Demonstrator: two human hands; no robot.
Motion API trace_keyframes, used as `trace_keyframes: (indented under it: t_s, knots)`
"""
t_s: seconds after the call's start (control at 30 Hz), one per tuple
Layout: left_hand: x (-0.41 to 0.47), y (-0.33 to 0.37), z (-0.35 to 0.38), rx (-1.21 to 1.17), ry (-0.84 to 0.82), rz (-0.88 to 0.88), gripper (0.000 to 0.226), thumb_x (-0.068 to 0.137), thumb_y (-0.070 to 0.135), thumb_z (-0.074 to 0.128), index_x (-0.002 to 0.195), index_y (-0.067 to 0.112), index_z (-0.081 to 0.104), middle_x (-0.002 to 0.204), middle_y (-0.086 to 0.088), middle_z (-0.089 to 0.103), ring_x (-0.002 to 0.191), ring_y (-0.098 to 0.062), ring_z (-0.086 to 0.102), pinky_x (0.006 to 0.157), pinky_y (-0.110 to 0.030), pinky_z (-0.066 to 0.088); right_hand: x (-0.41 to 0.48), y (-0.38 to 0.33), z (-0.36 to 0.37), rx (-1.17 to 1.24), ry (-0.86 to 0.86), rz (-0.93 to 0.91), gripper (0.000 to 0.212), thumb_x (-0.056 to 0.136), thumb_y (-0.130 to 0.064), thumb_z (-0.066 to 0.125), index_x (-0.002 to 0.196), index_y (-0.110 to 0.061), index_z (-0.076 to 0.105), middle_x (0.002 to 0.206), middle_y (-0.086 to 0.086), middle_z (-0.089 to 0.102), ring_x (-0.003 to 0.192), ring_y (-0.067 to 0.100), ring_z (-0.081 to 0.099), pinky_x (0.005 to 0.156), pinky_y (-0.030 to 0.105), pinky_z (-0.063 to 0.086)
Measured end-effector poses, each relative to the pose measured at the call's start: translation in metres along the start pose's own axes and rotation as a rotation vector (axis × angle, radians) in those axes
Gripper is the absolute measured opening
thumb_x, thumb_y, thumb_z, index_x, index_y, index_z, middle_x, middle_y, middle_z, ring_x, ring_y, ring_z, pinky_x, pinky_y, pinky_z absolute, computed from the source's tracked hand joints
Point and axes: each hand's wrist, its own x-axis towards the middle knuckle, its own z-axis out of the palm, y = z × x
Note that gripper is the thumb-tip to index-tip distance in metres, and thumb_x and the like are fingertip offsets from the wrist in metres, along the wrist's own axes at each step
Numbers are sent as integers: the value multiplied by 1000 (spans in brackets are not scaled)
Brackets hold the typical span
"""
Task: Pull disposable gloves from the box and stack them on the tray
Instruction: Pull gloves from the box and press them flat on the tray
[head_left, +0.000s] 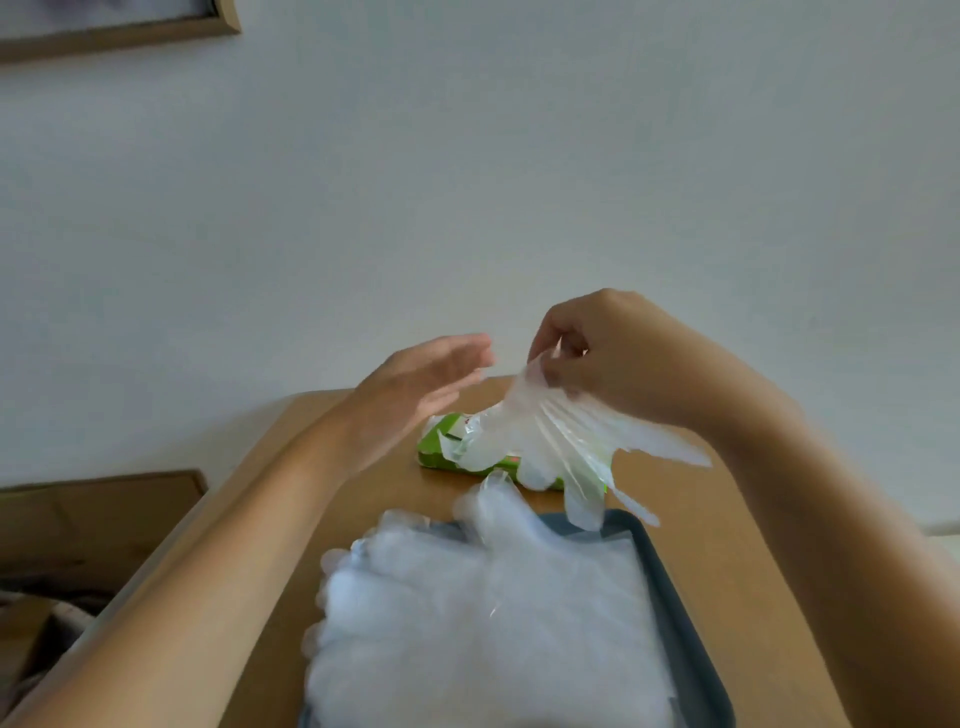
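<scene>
My right hand pinches the cuff of a clear disposable glove, which hangs in the air with its fingers spread down and right above the green glove box. More plastic sticks out of the box opening. My left hand hovers flat just left of the held glove, its fingers straight, touching nothing that I can see. A thick stack of clear gloves lies on the dark grey tray near me, the glove fingers spilling over the tray's left and far rims.
The tray and box sit on a light wooden table against a pale wall. A wooden board or frame stands lower left beside the table, and a picture frame corner shows at top left.
</scene>
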Motion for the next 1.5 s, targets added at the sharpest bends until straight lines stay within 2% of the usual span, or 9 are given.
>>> trace_keyframes:
  t_s: [0.13,0.27,0.47,0.77,0.97,1.1,1.17,1.3,1.5]
  knots:
    - [-24,13,26,171,-279,75,92,67,53,80,144,28,38,143,0,50,134,-21,44,111,-50,31,1,-32,-2,-175,-63,14,25,86,-28,61,63,-18,63,53,-5,62,50,5,51,44,16,34]
    - [-59,5,32,113,-137,-32,54,70,32,81,121,32,61,120,-3,66,116,-23,59,105,-51,41,2,-67,-7,-167,-172,61,31,89,-23,53,60,-20,65,49,-6,60,38,2,43,41,14,35]
    - [-88,14,12,-23,-39,-145,21,70,36,78,62,17,73,67,1,67,67,-14,60,67,-20,48,1,-67,-13,-41,-191,150,20,87,-27,61,78,-14,72,53,-4,62,33,3,38,46,21,35]
    - [-100,-9,-10,130,-186,-560,19,76,18,74,74,8,59,56,2,54,41,-2,46,38,-13,36,-39,24,68,46,-387,331,20,78,-32,76,65,-21,64,61,-4,54,55,11,46,56,22,36]
    - [-95,-32,-6,658,-93,-741,35,78,41,76,86,10,63,68,-1,55,54,-13,52,52,-21,43,-60,60,101,147,-373,333,15,87,-24,67,80,-11,69,67,-3,64,47,5,48,49,16,41]
    - [-96,-16,18,1000,342,-412,36,88,44,62,111,20,50,105,2,52,97,-18,55,81,-28,42,-61,66,108,154,-350,323,14,86,-26,69,80,-14,70,66,0,67,48,6,51,50,18,42]
    - [-99,-8,42,957,394,-120,26,91,35,59,113,25,48,96,16,46,89,-7,52,74,-21,33,-61,67,111,185,-356,318,10,84,-27,71,83,-17,70,58,-6,63,45,4,49,49,17,40]
    - [-100,-18,84,874,55,138,18,88,27,63,104,25,56,85,19,41,76,4,45,71,-18,32,-61,68,114,220,-361,287,7,83,-25,73,79,-22,68,50,-9,57,41,1,44,45,12,34]
    - [-100,-58,92,768,-312,-78,76,88,50,60,150,35,19,157,16,18,140,-1,20,117,-23,17,-60,71,116,57,-263,296,8,86,-23,65,81,-25,70,62,-8,62,46,-2,49,48,11,36]
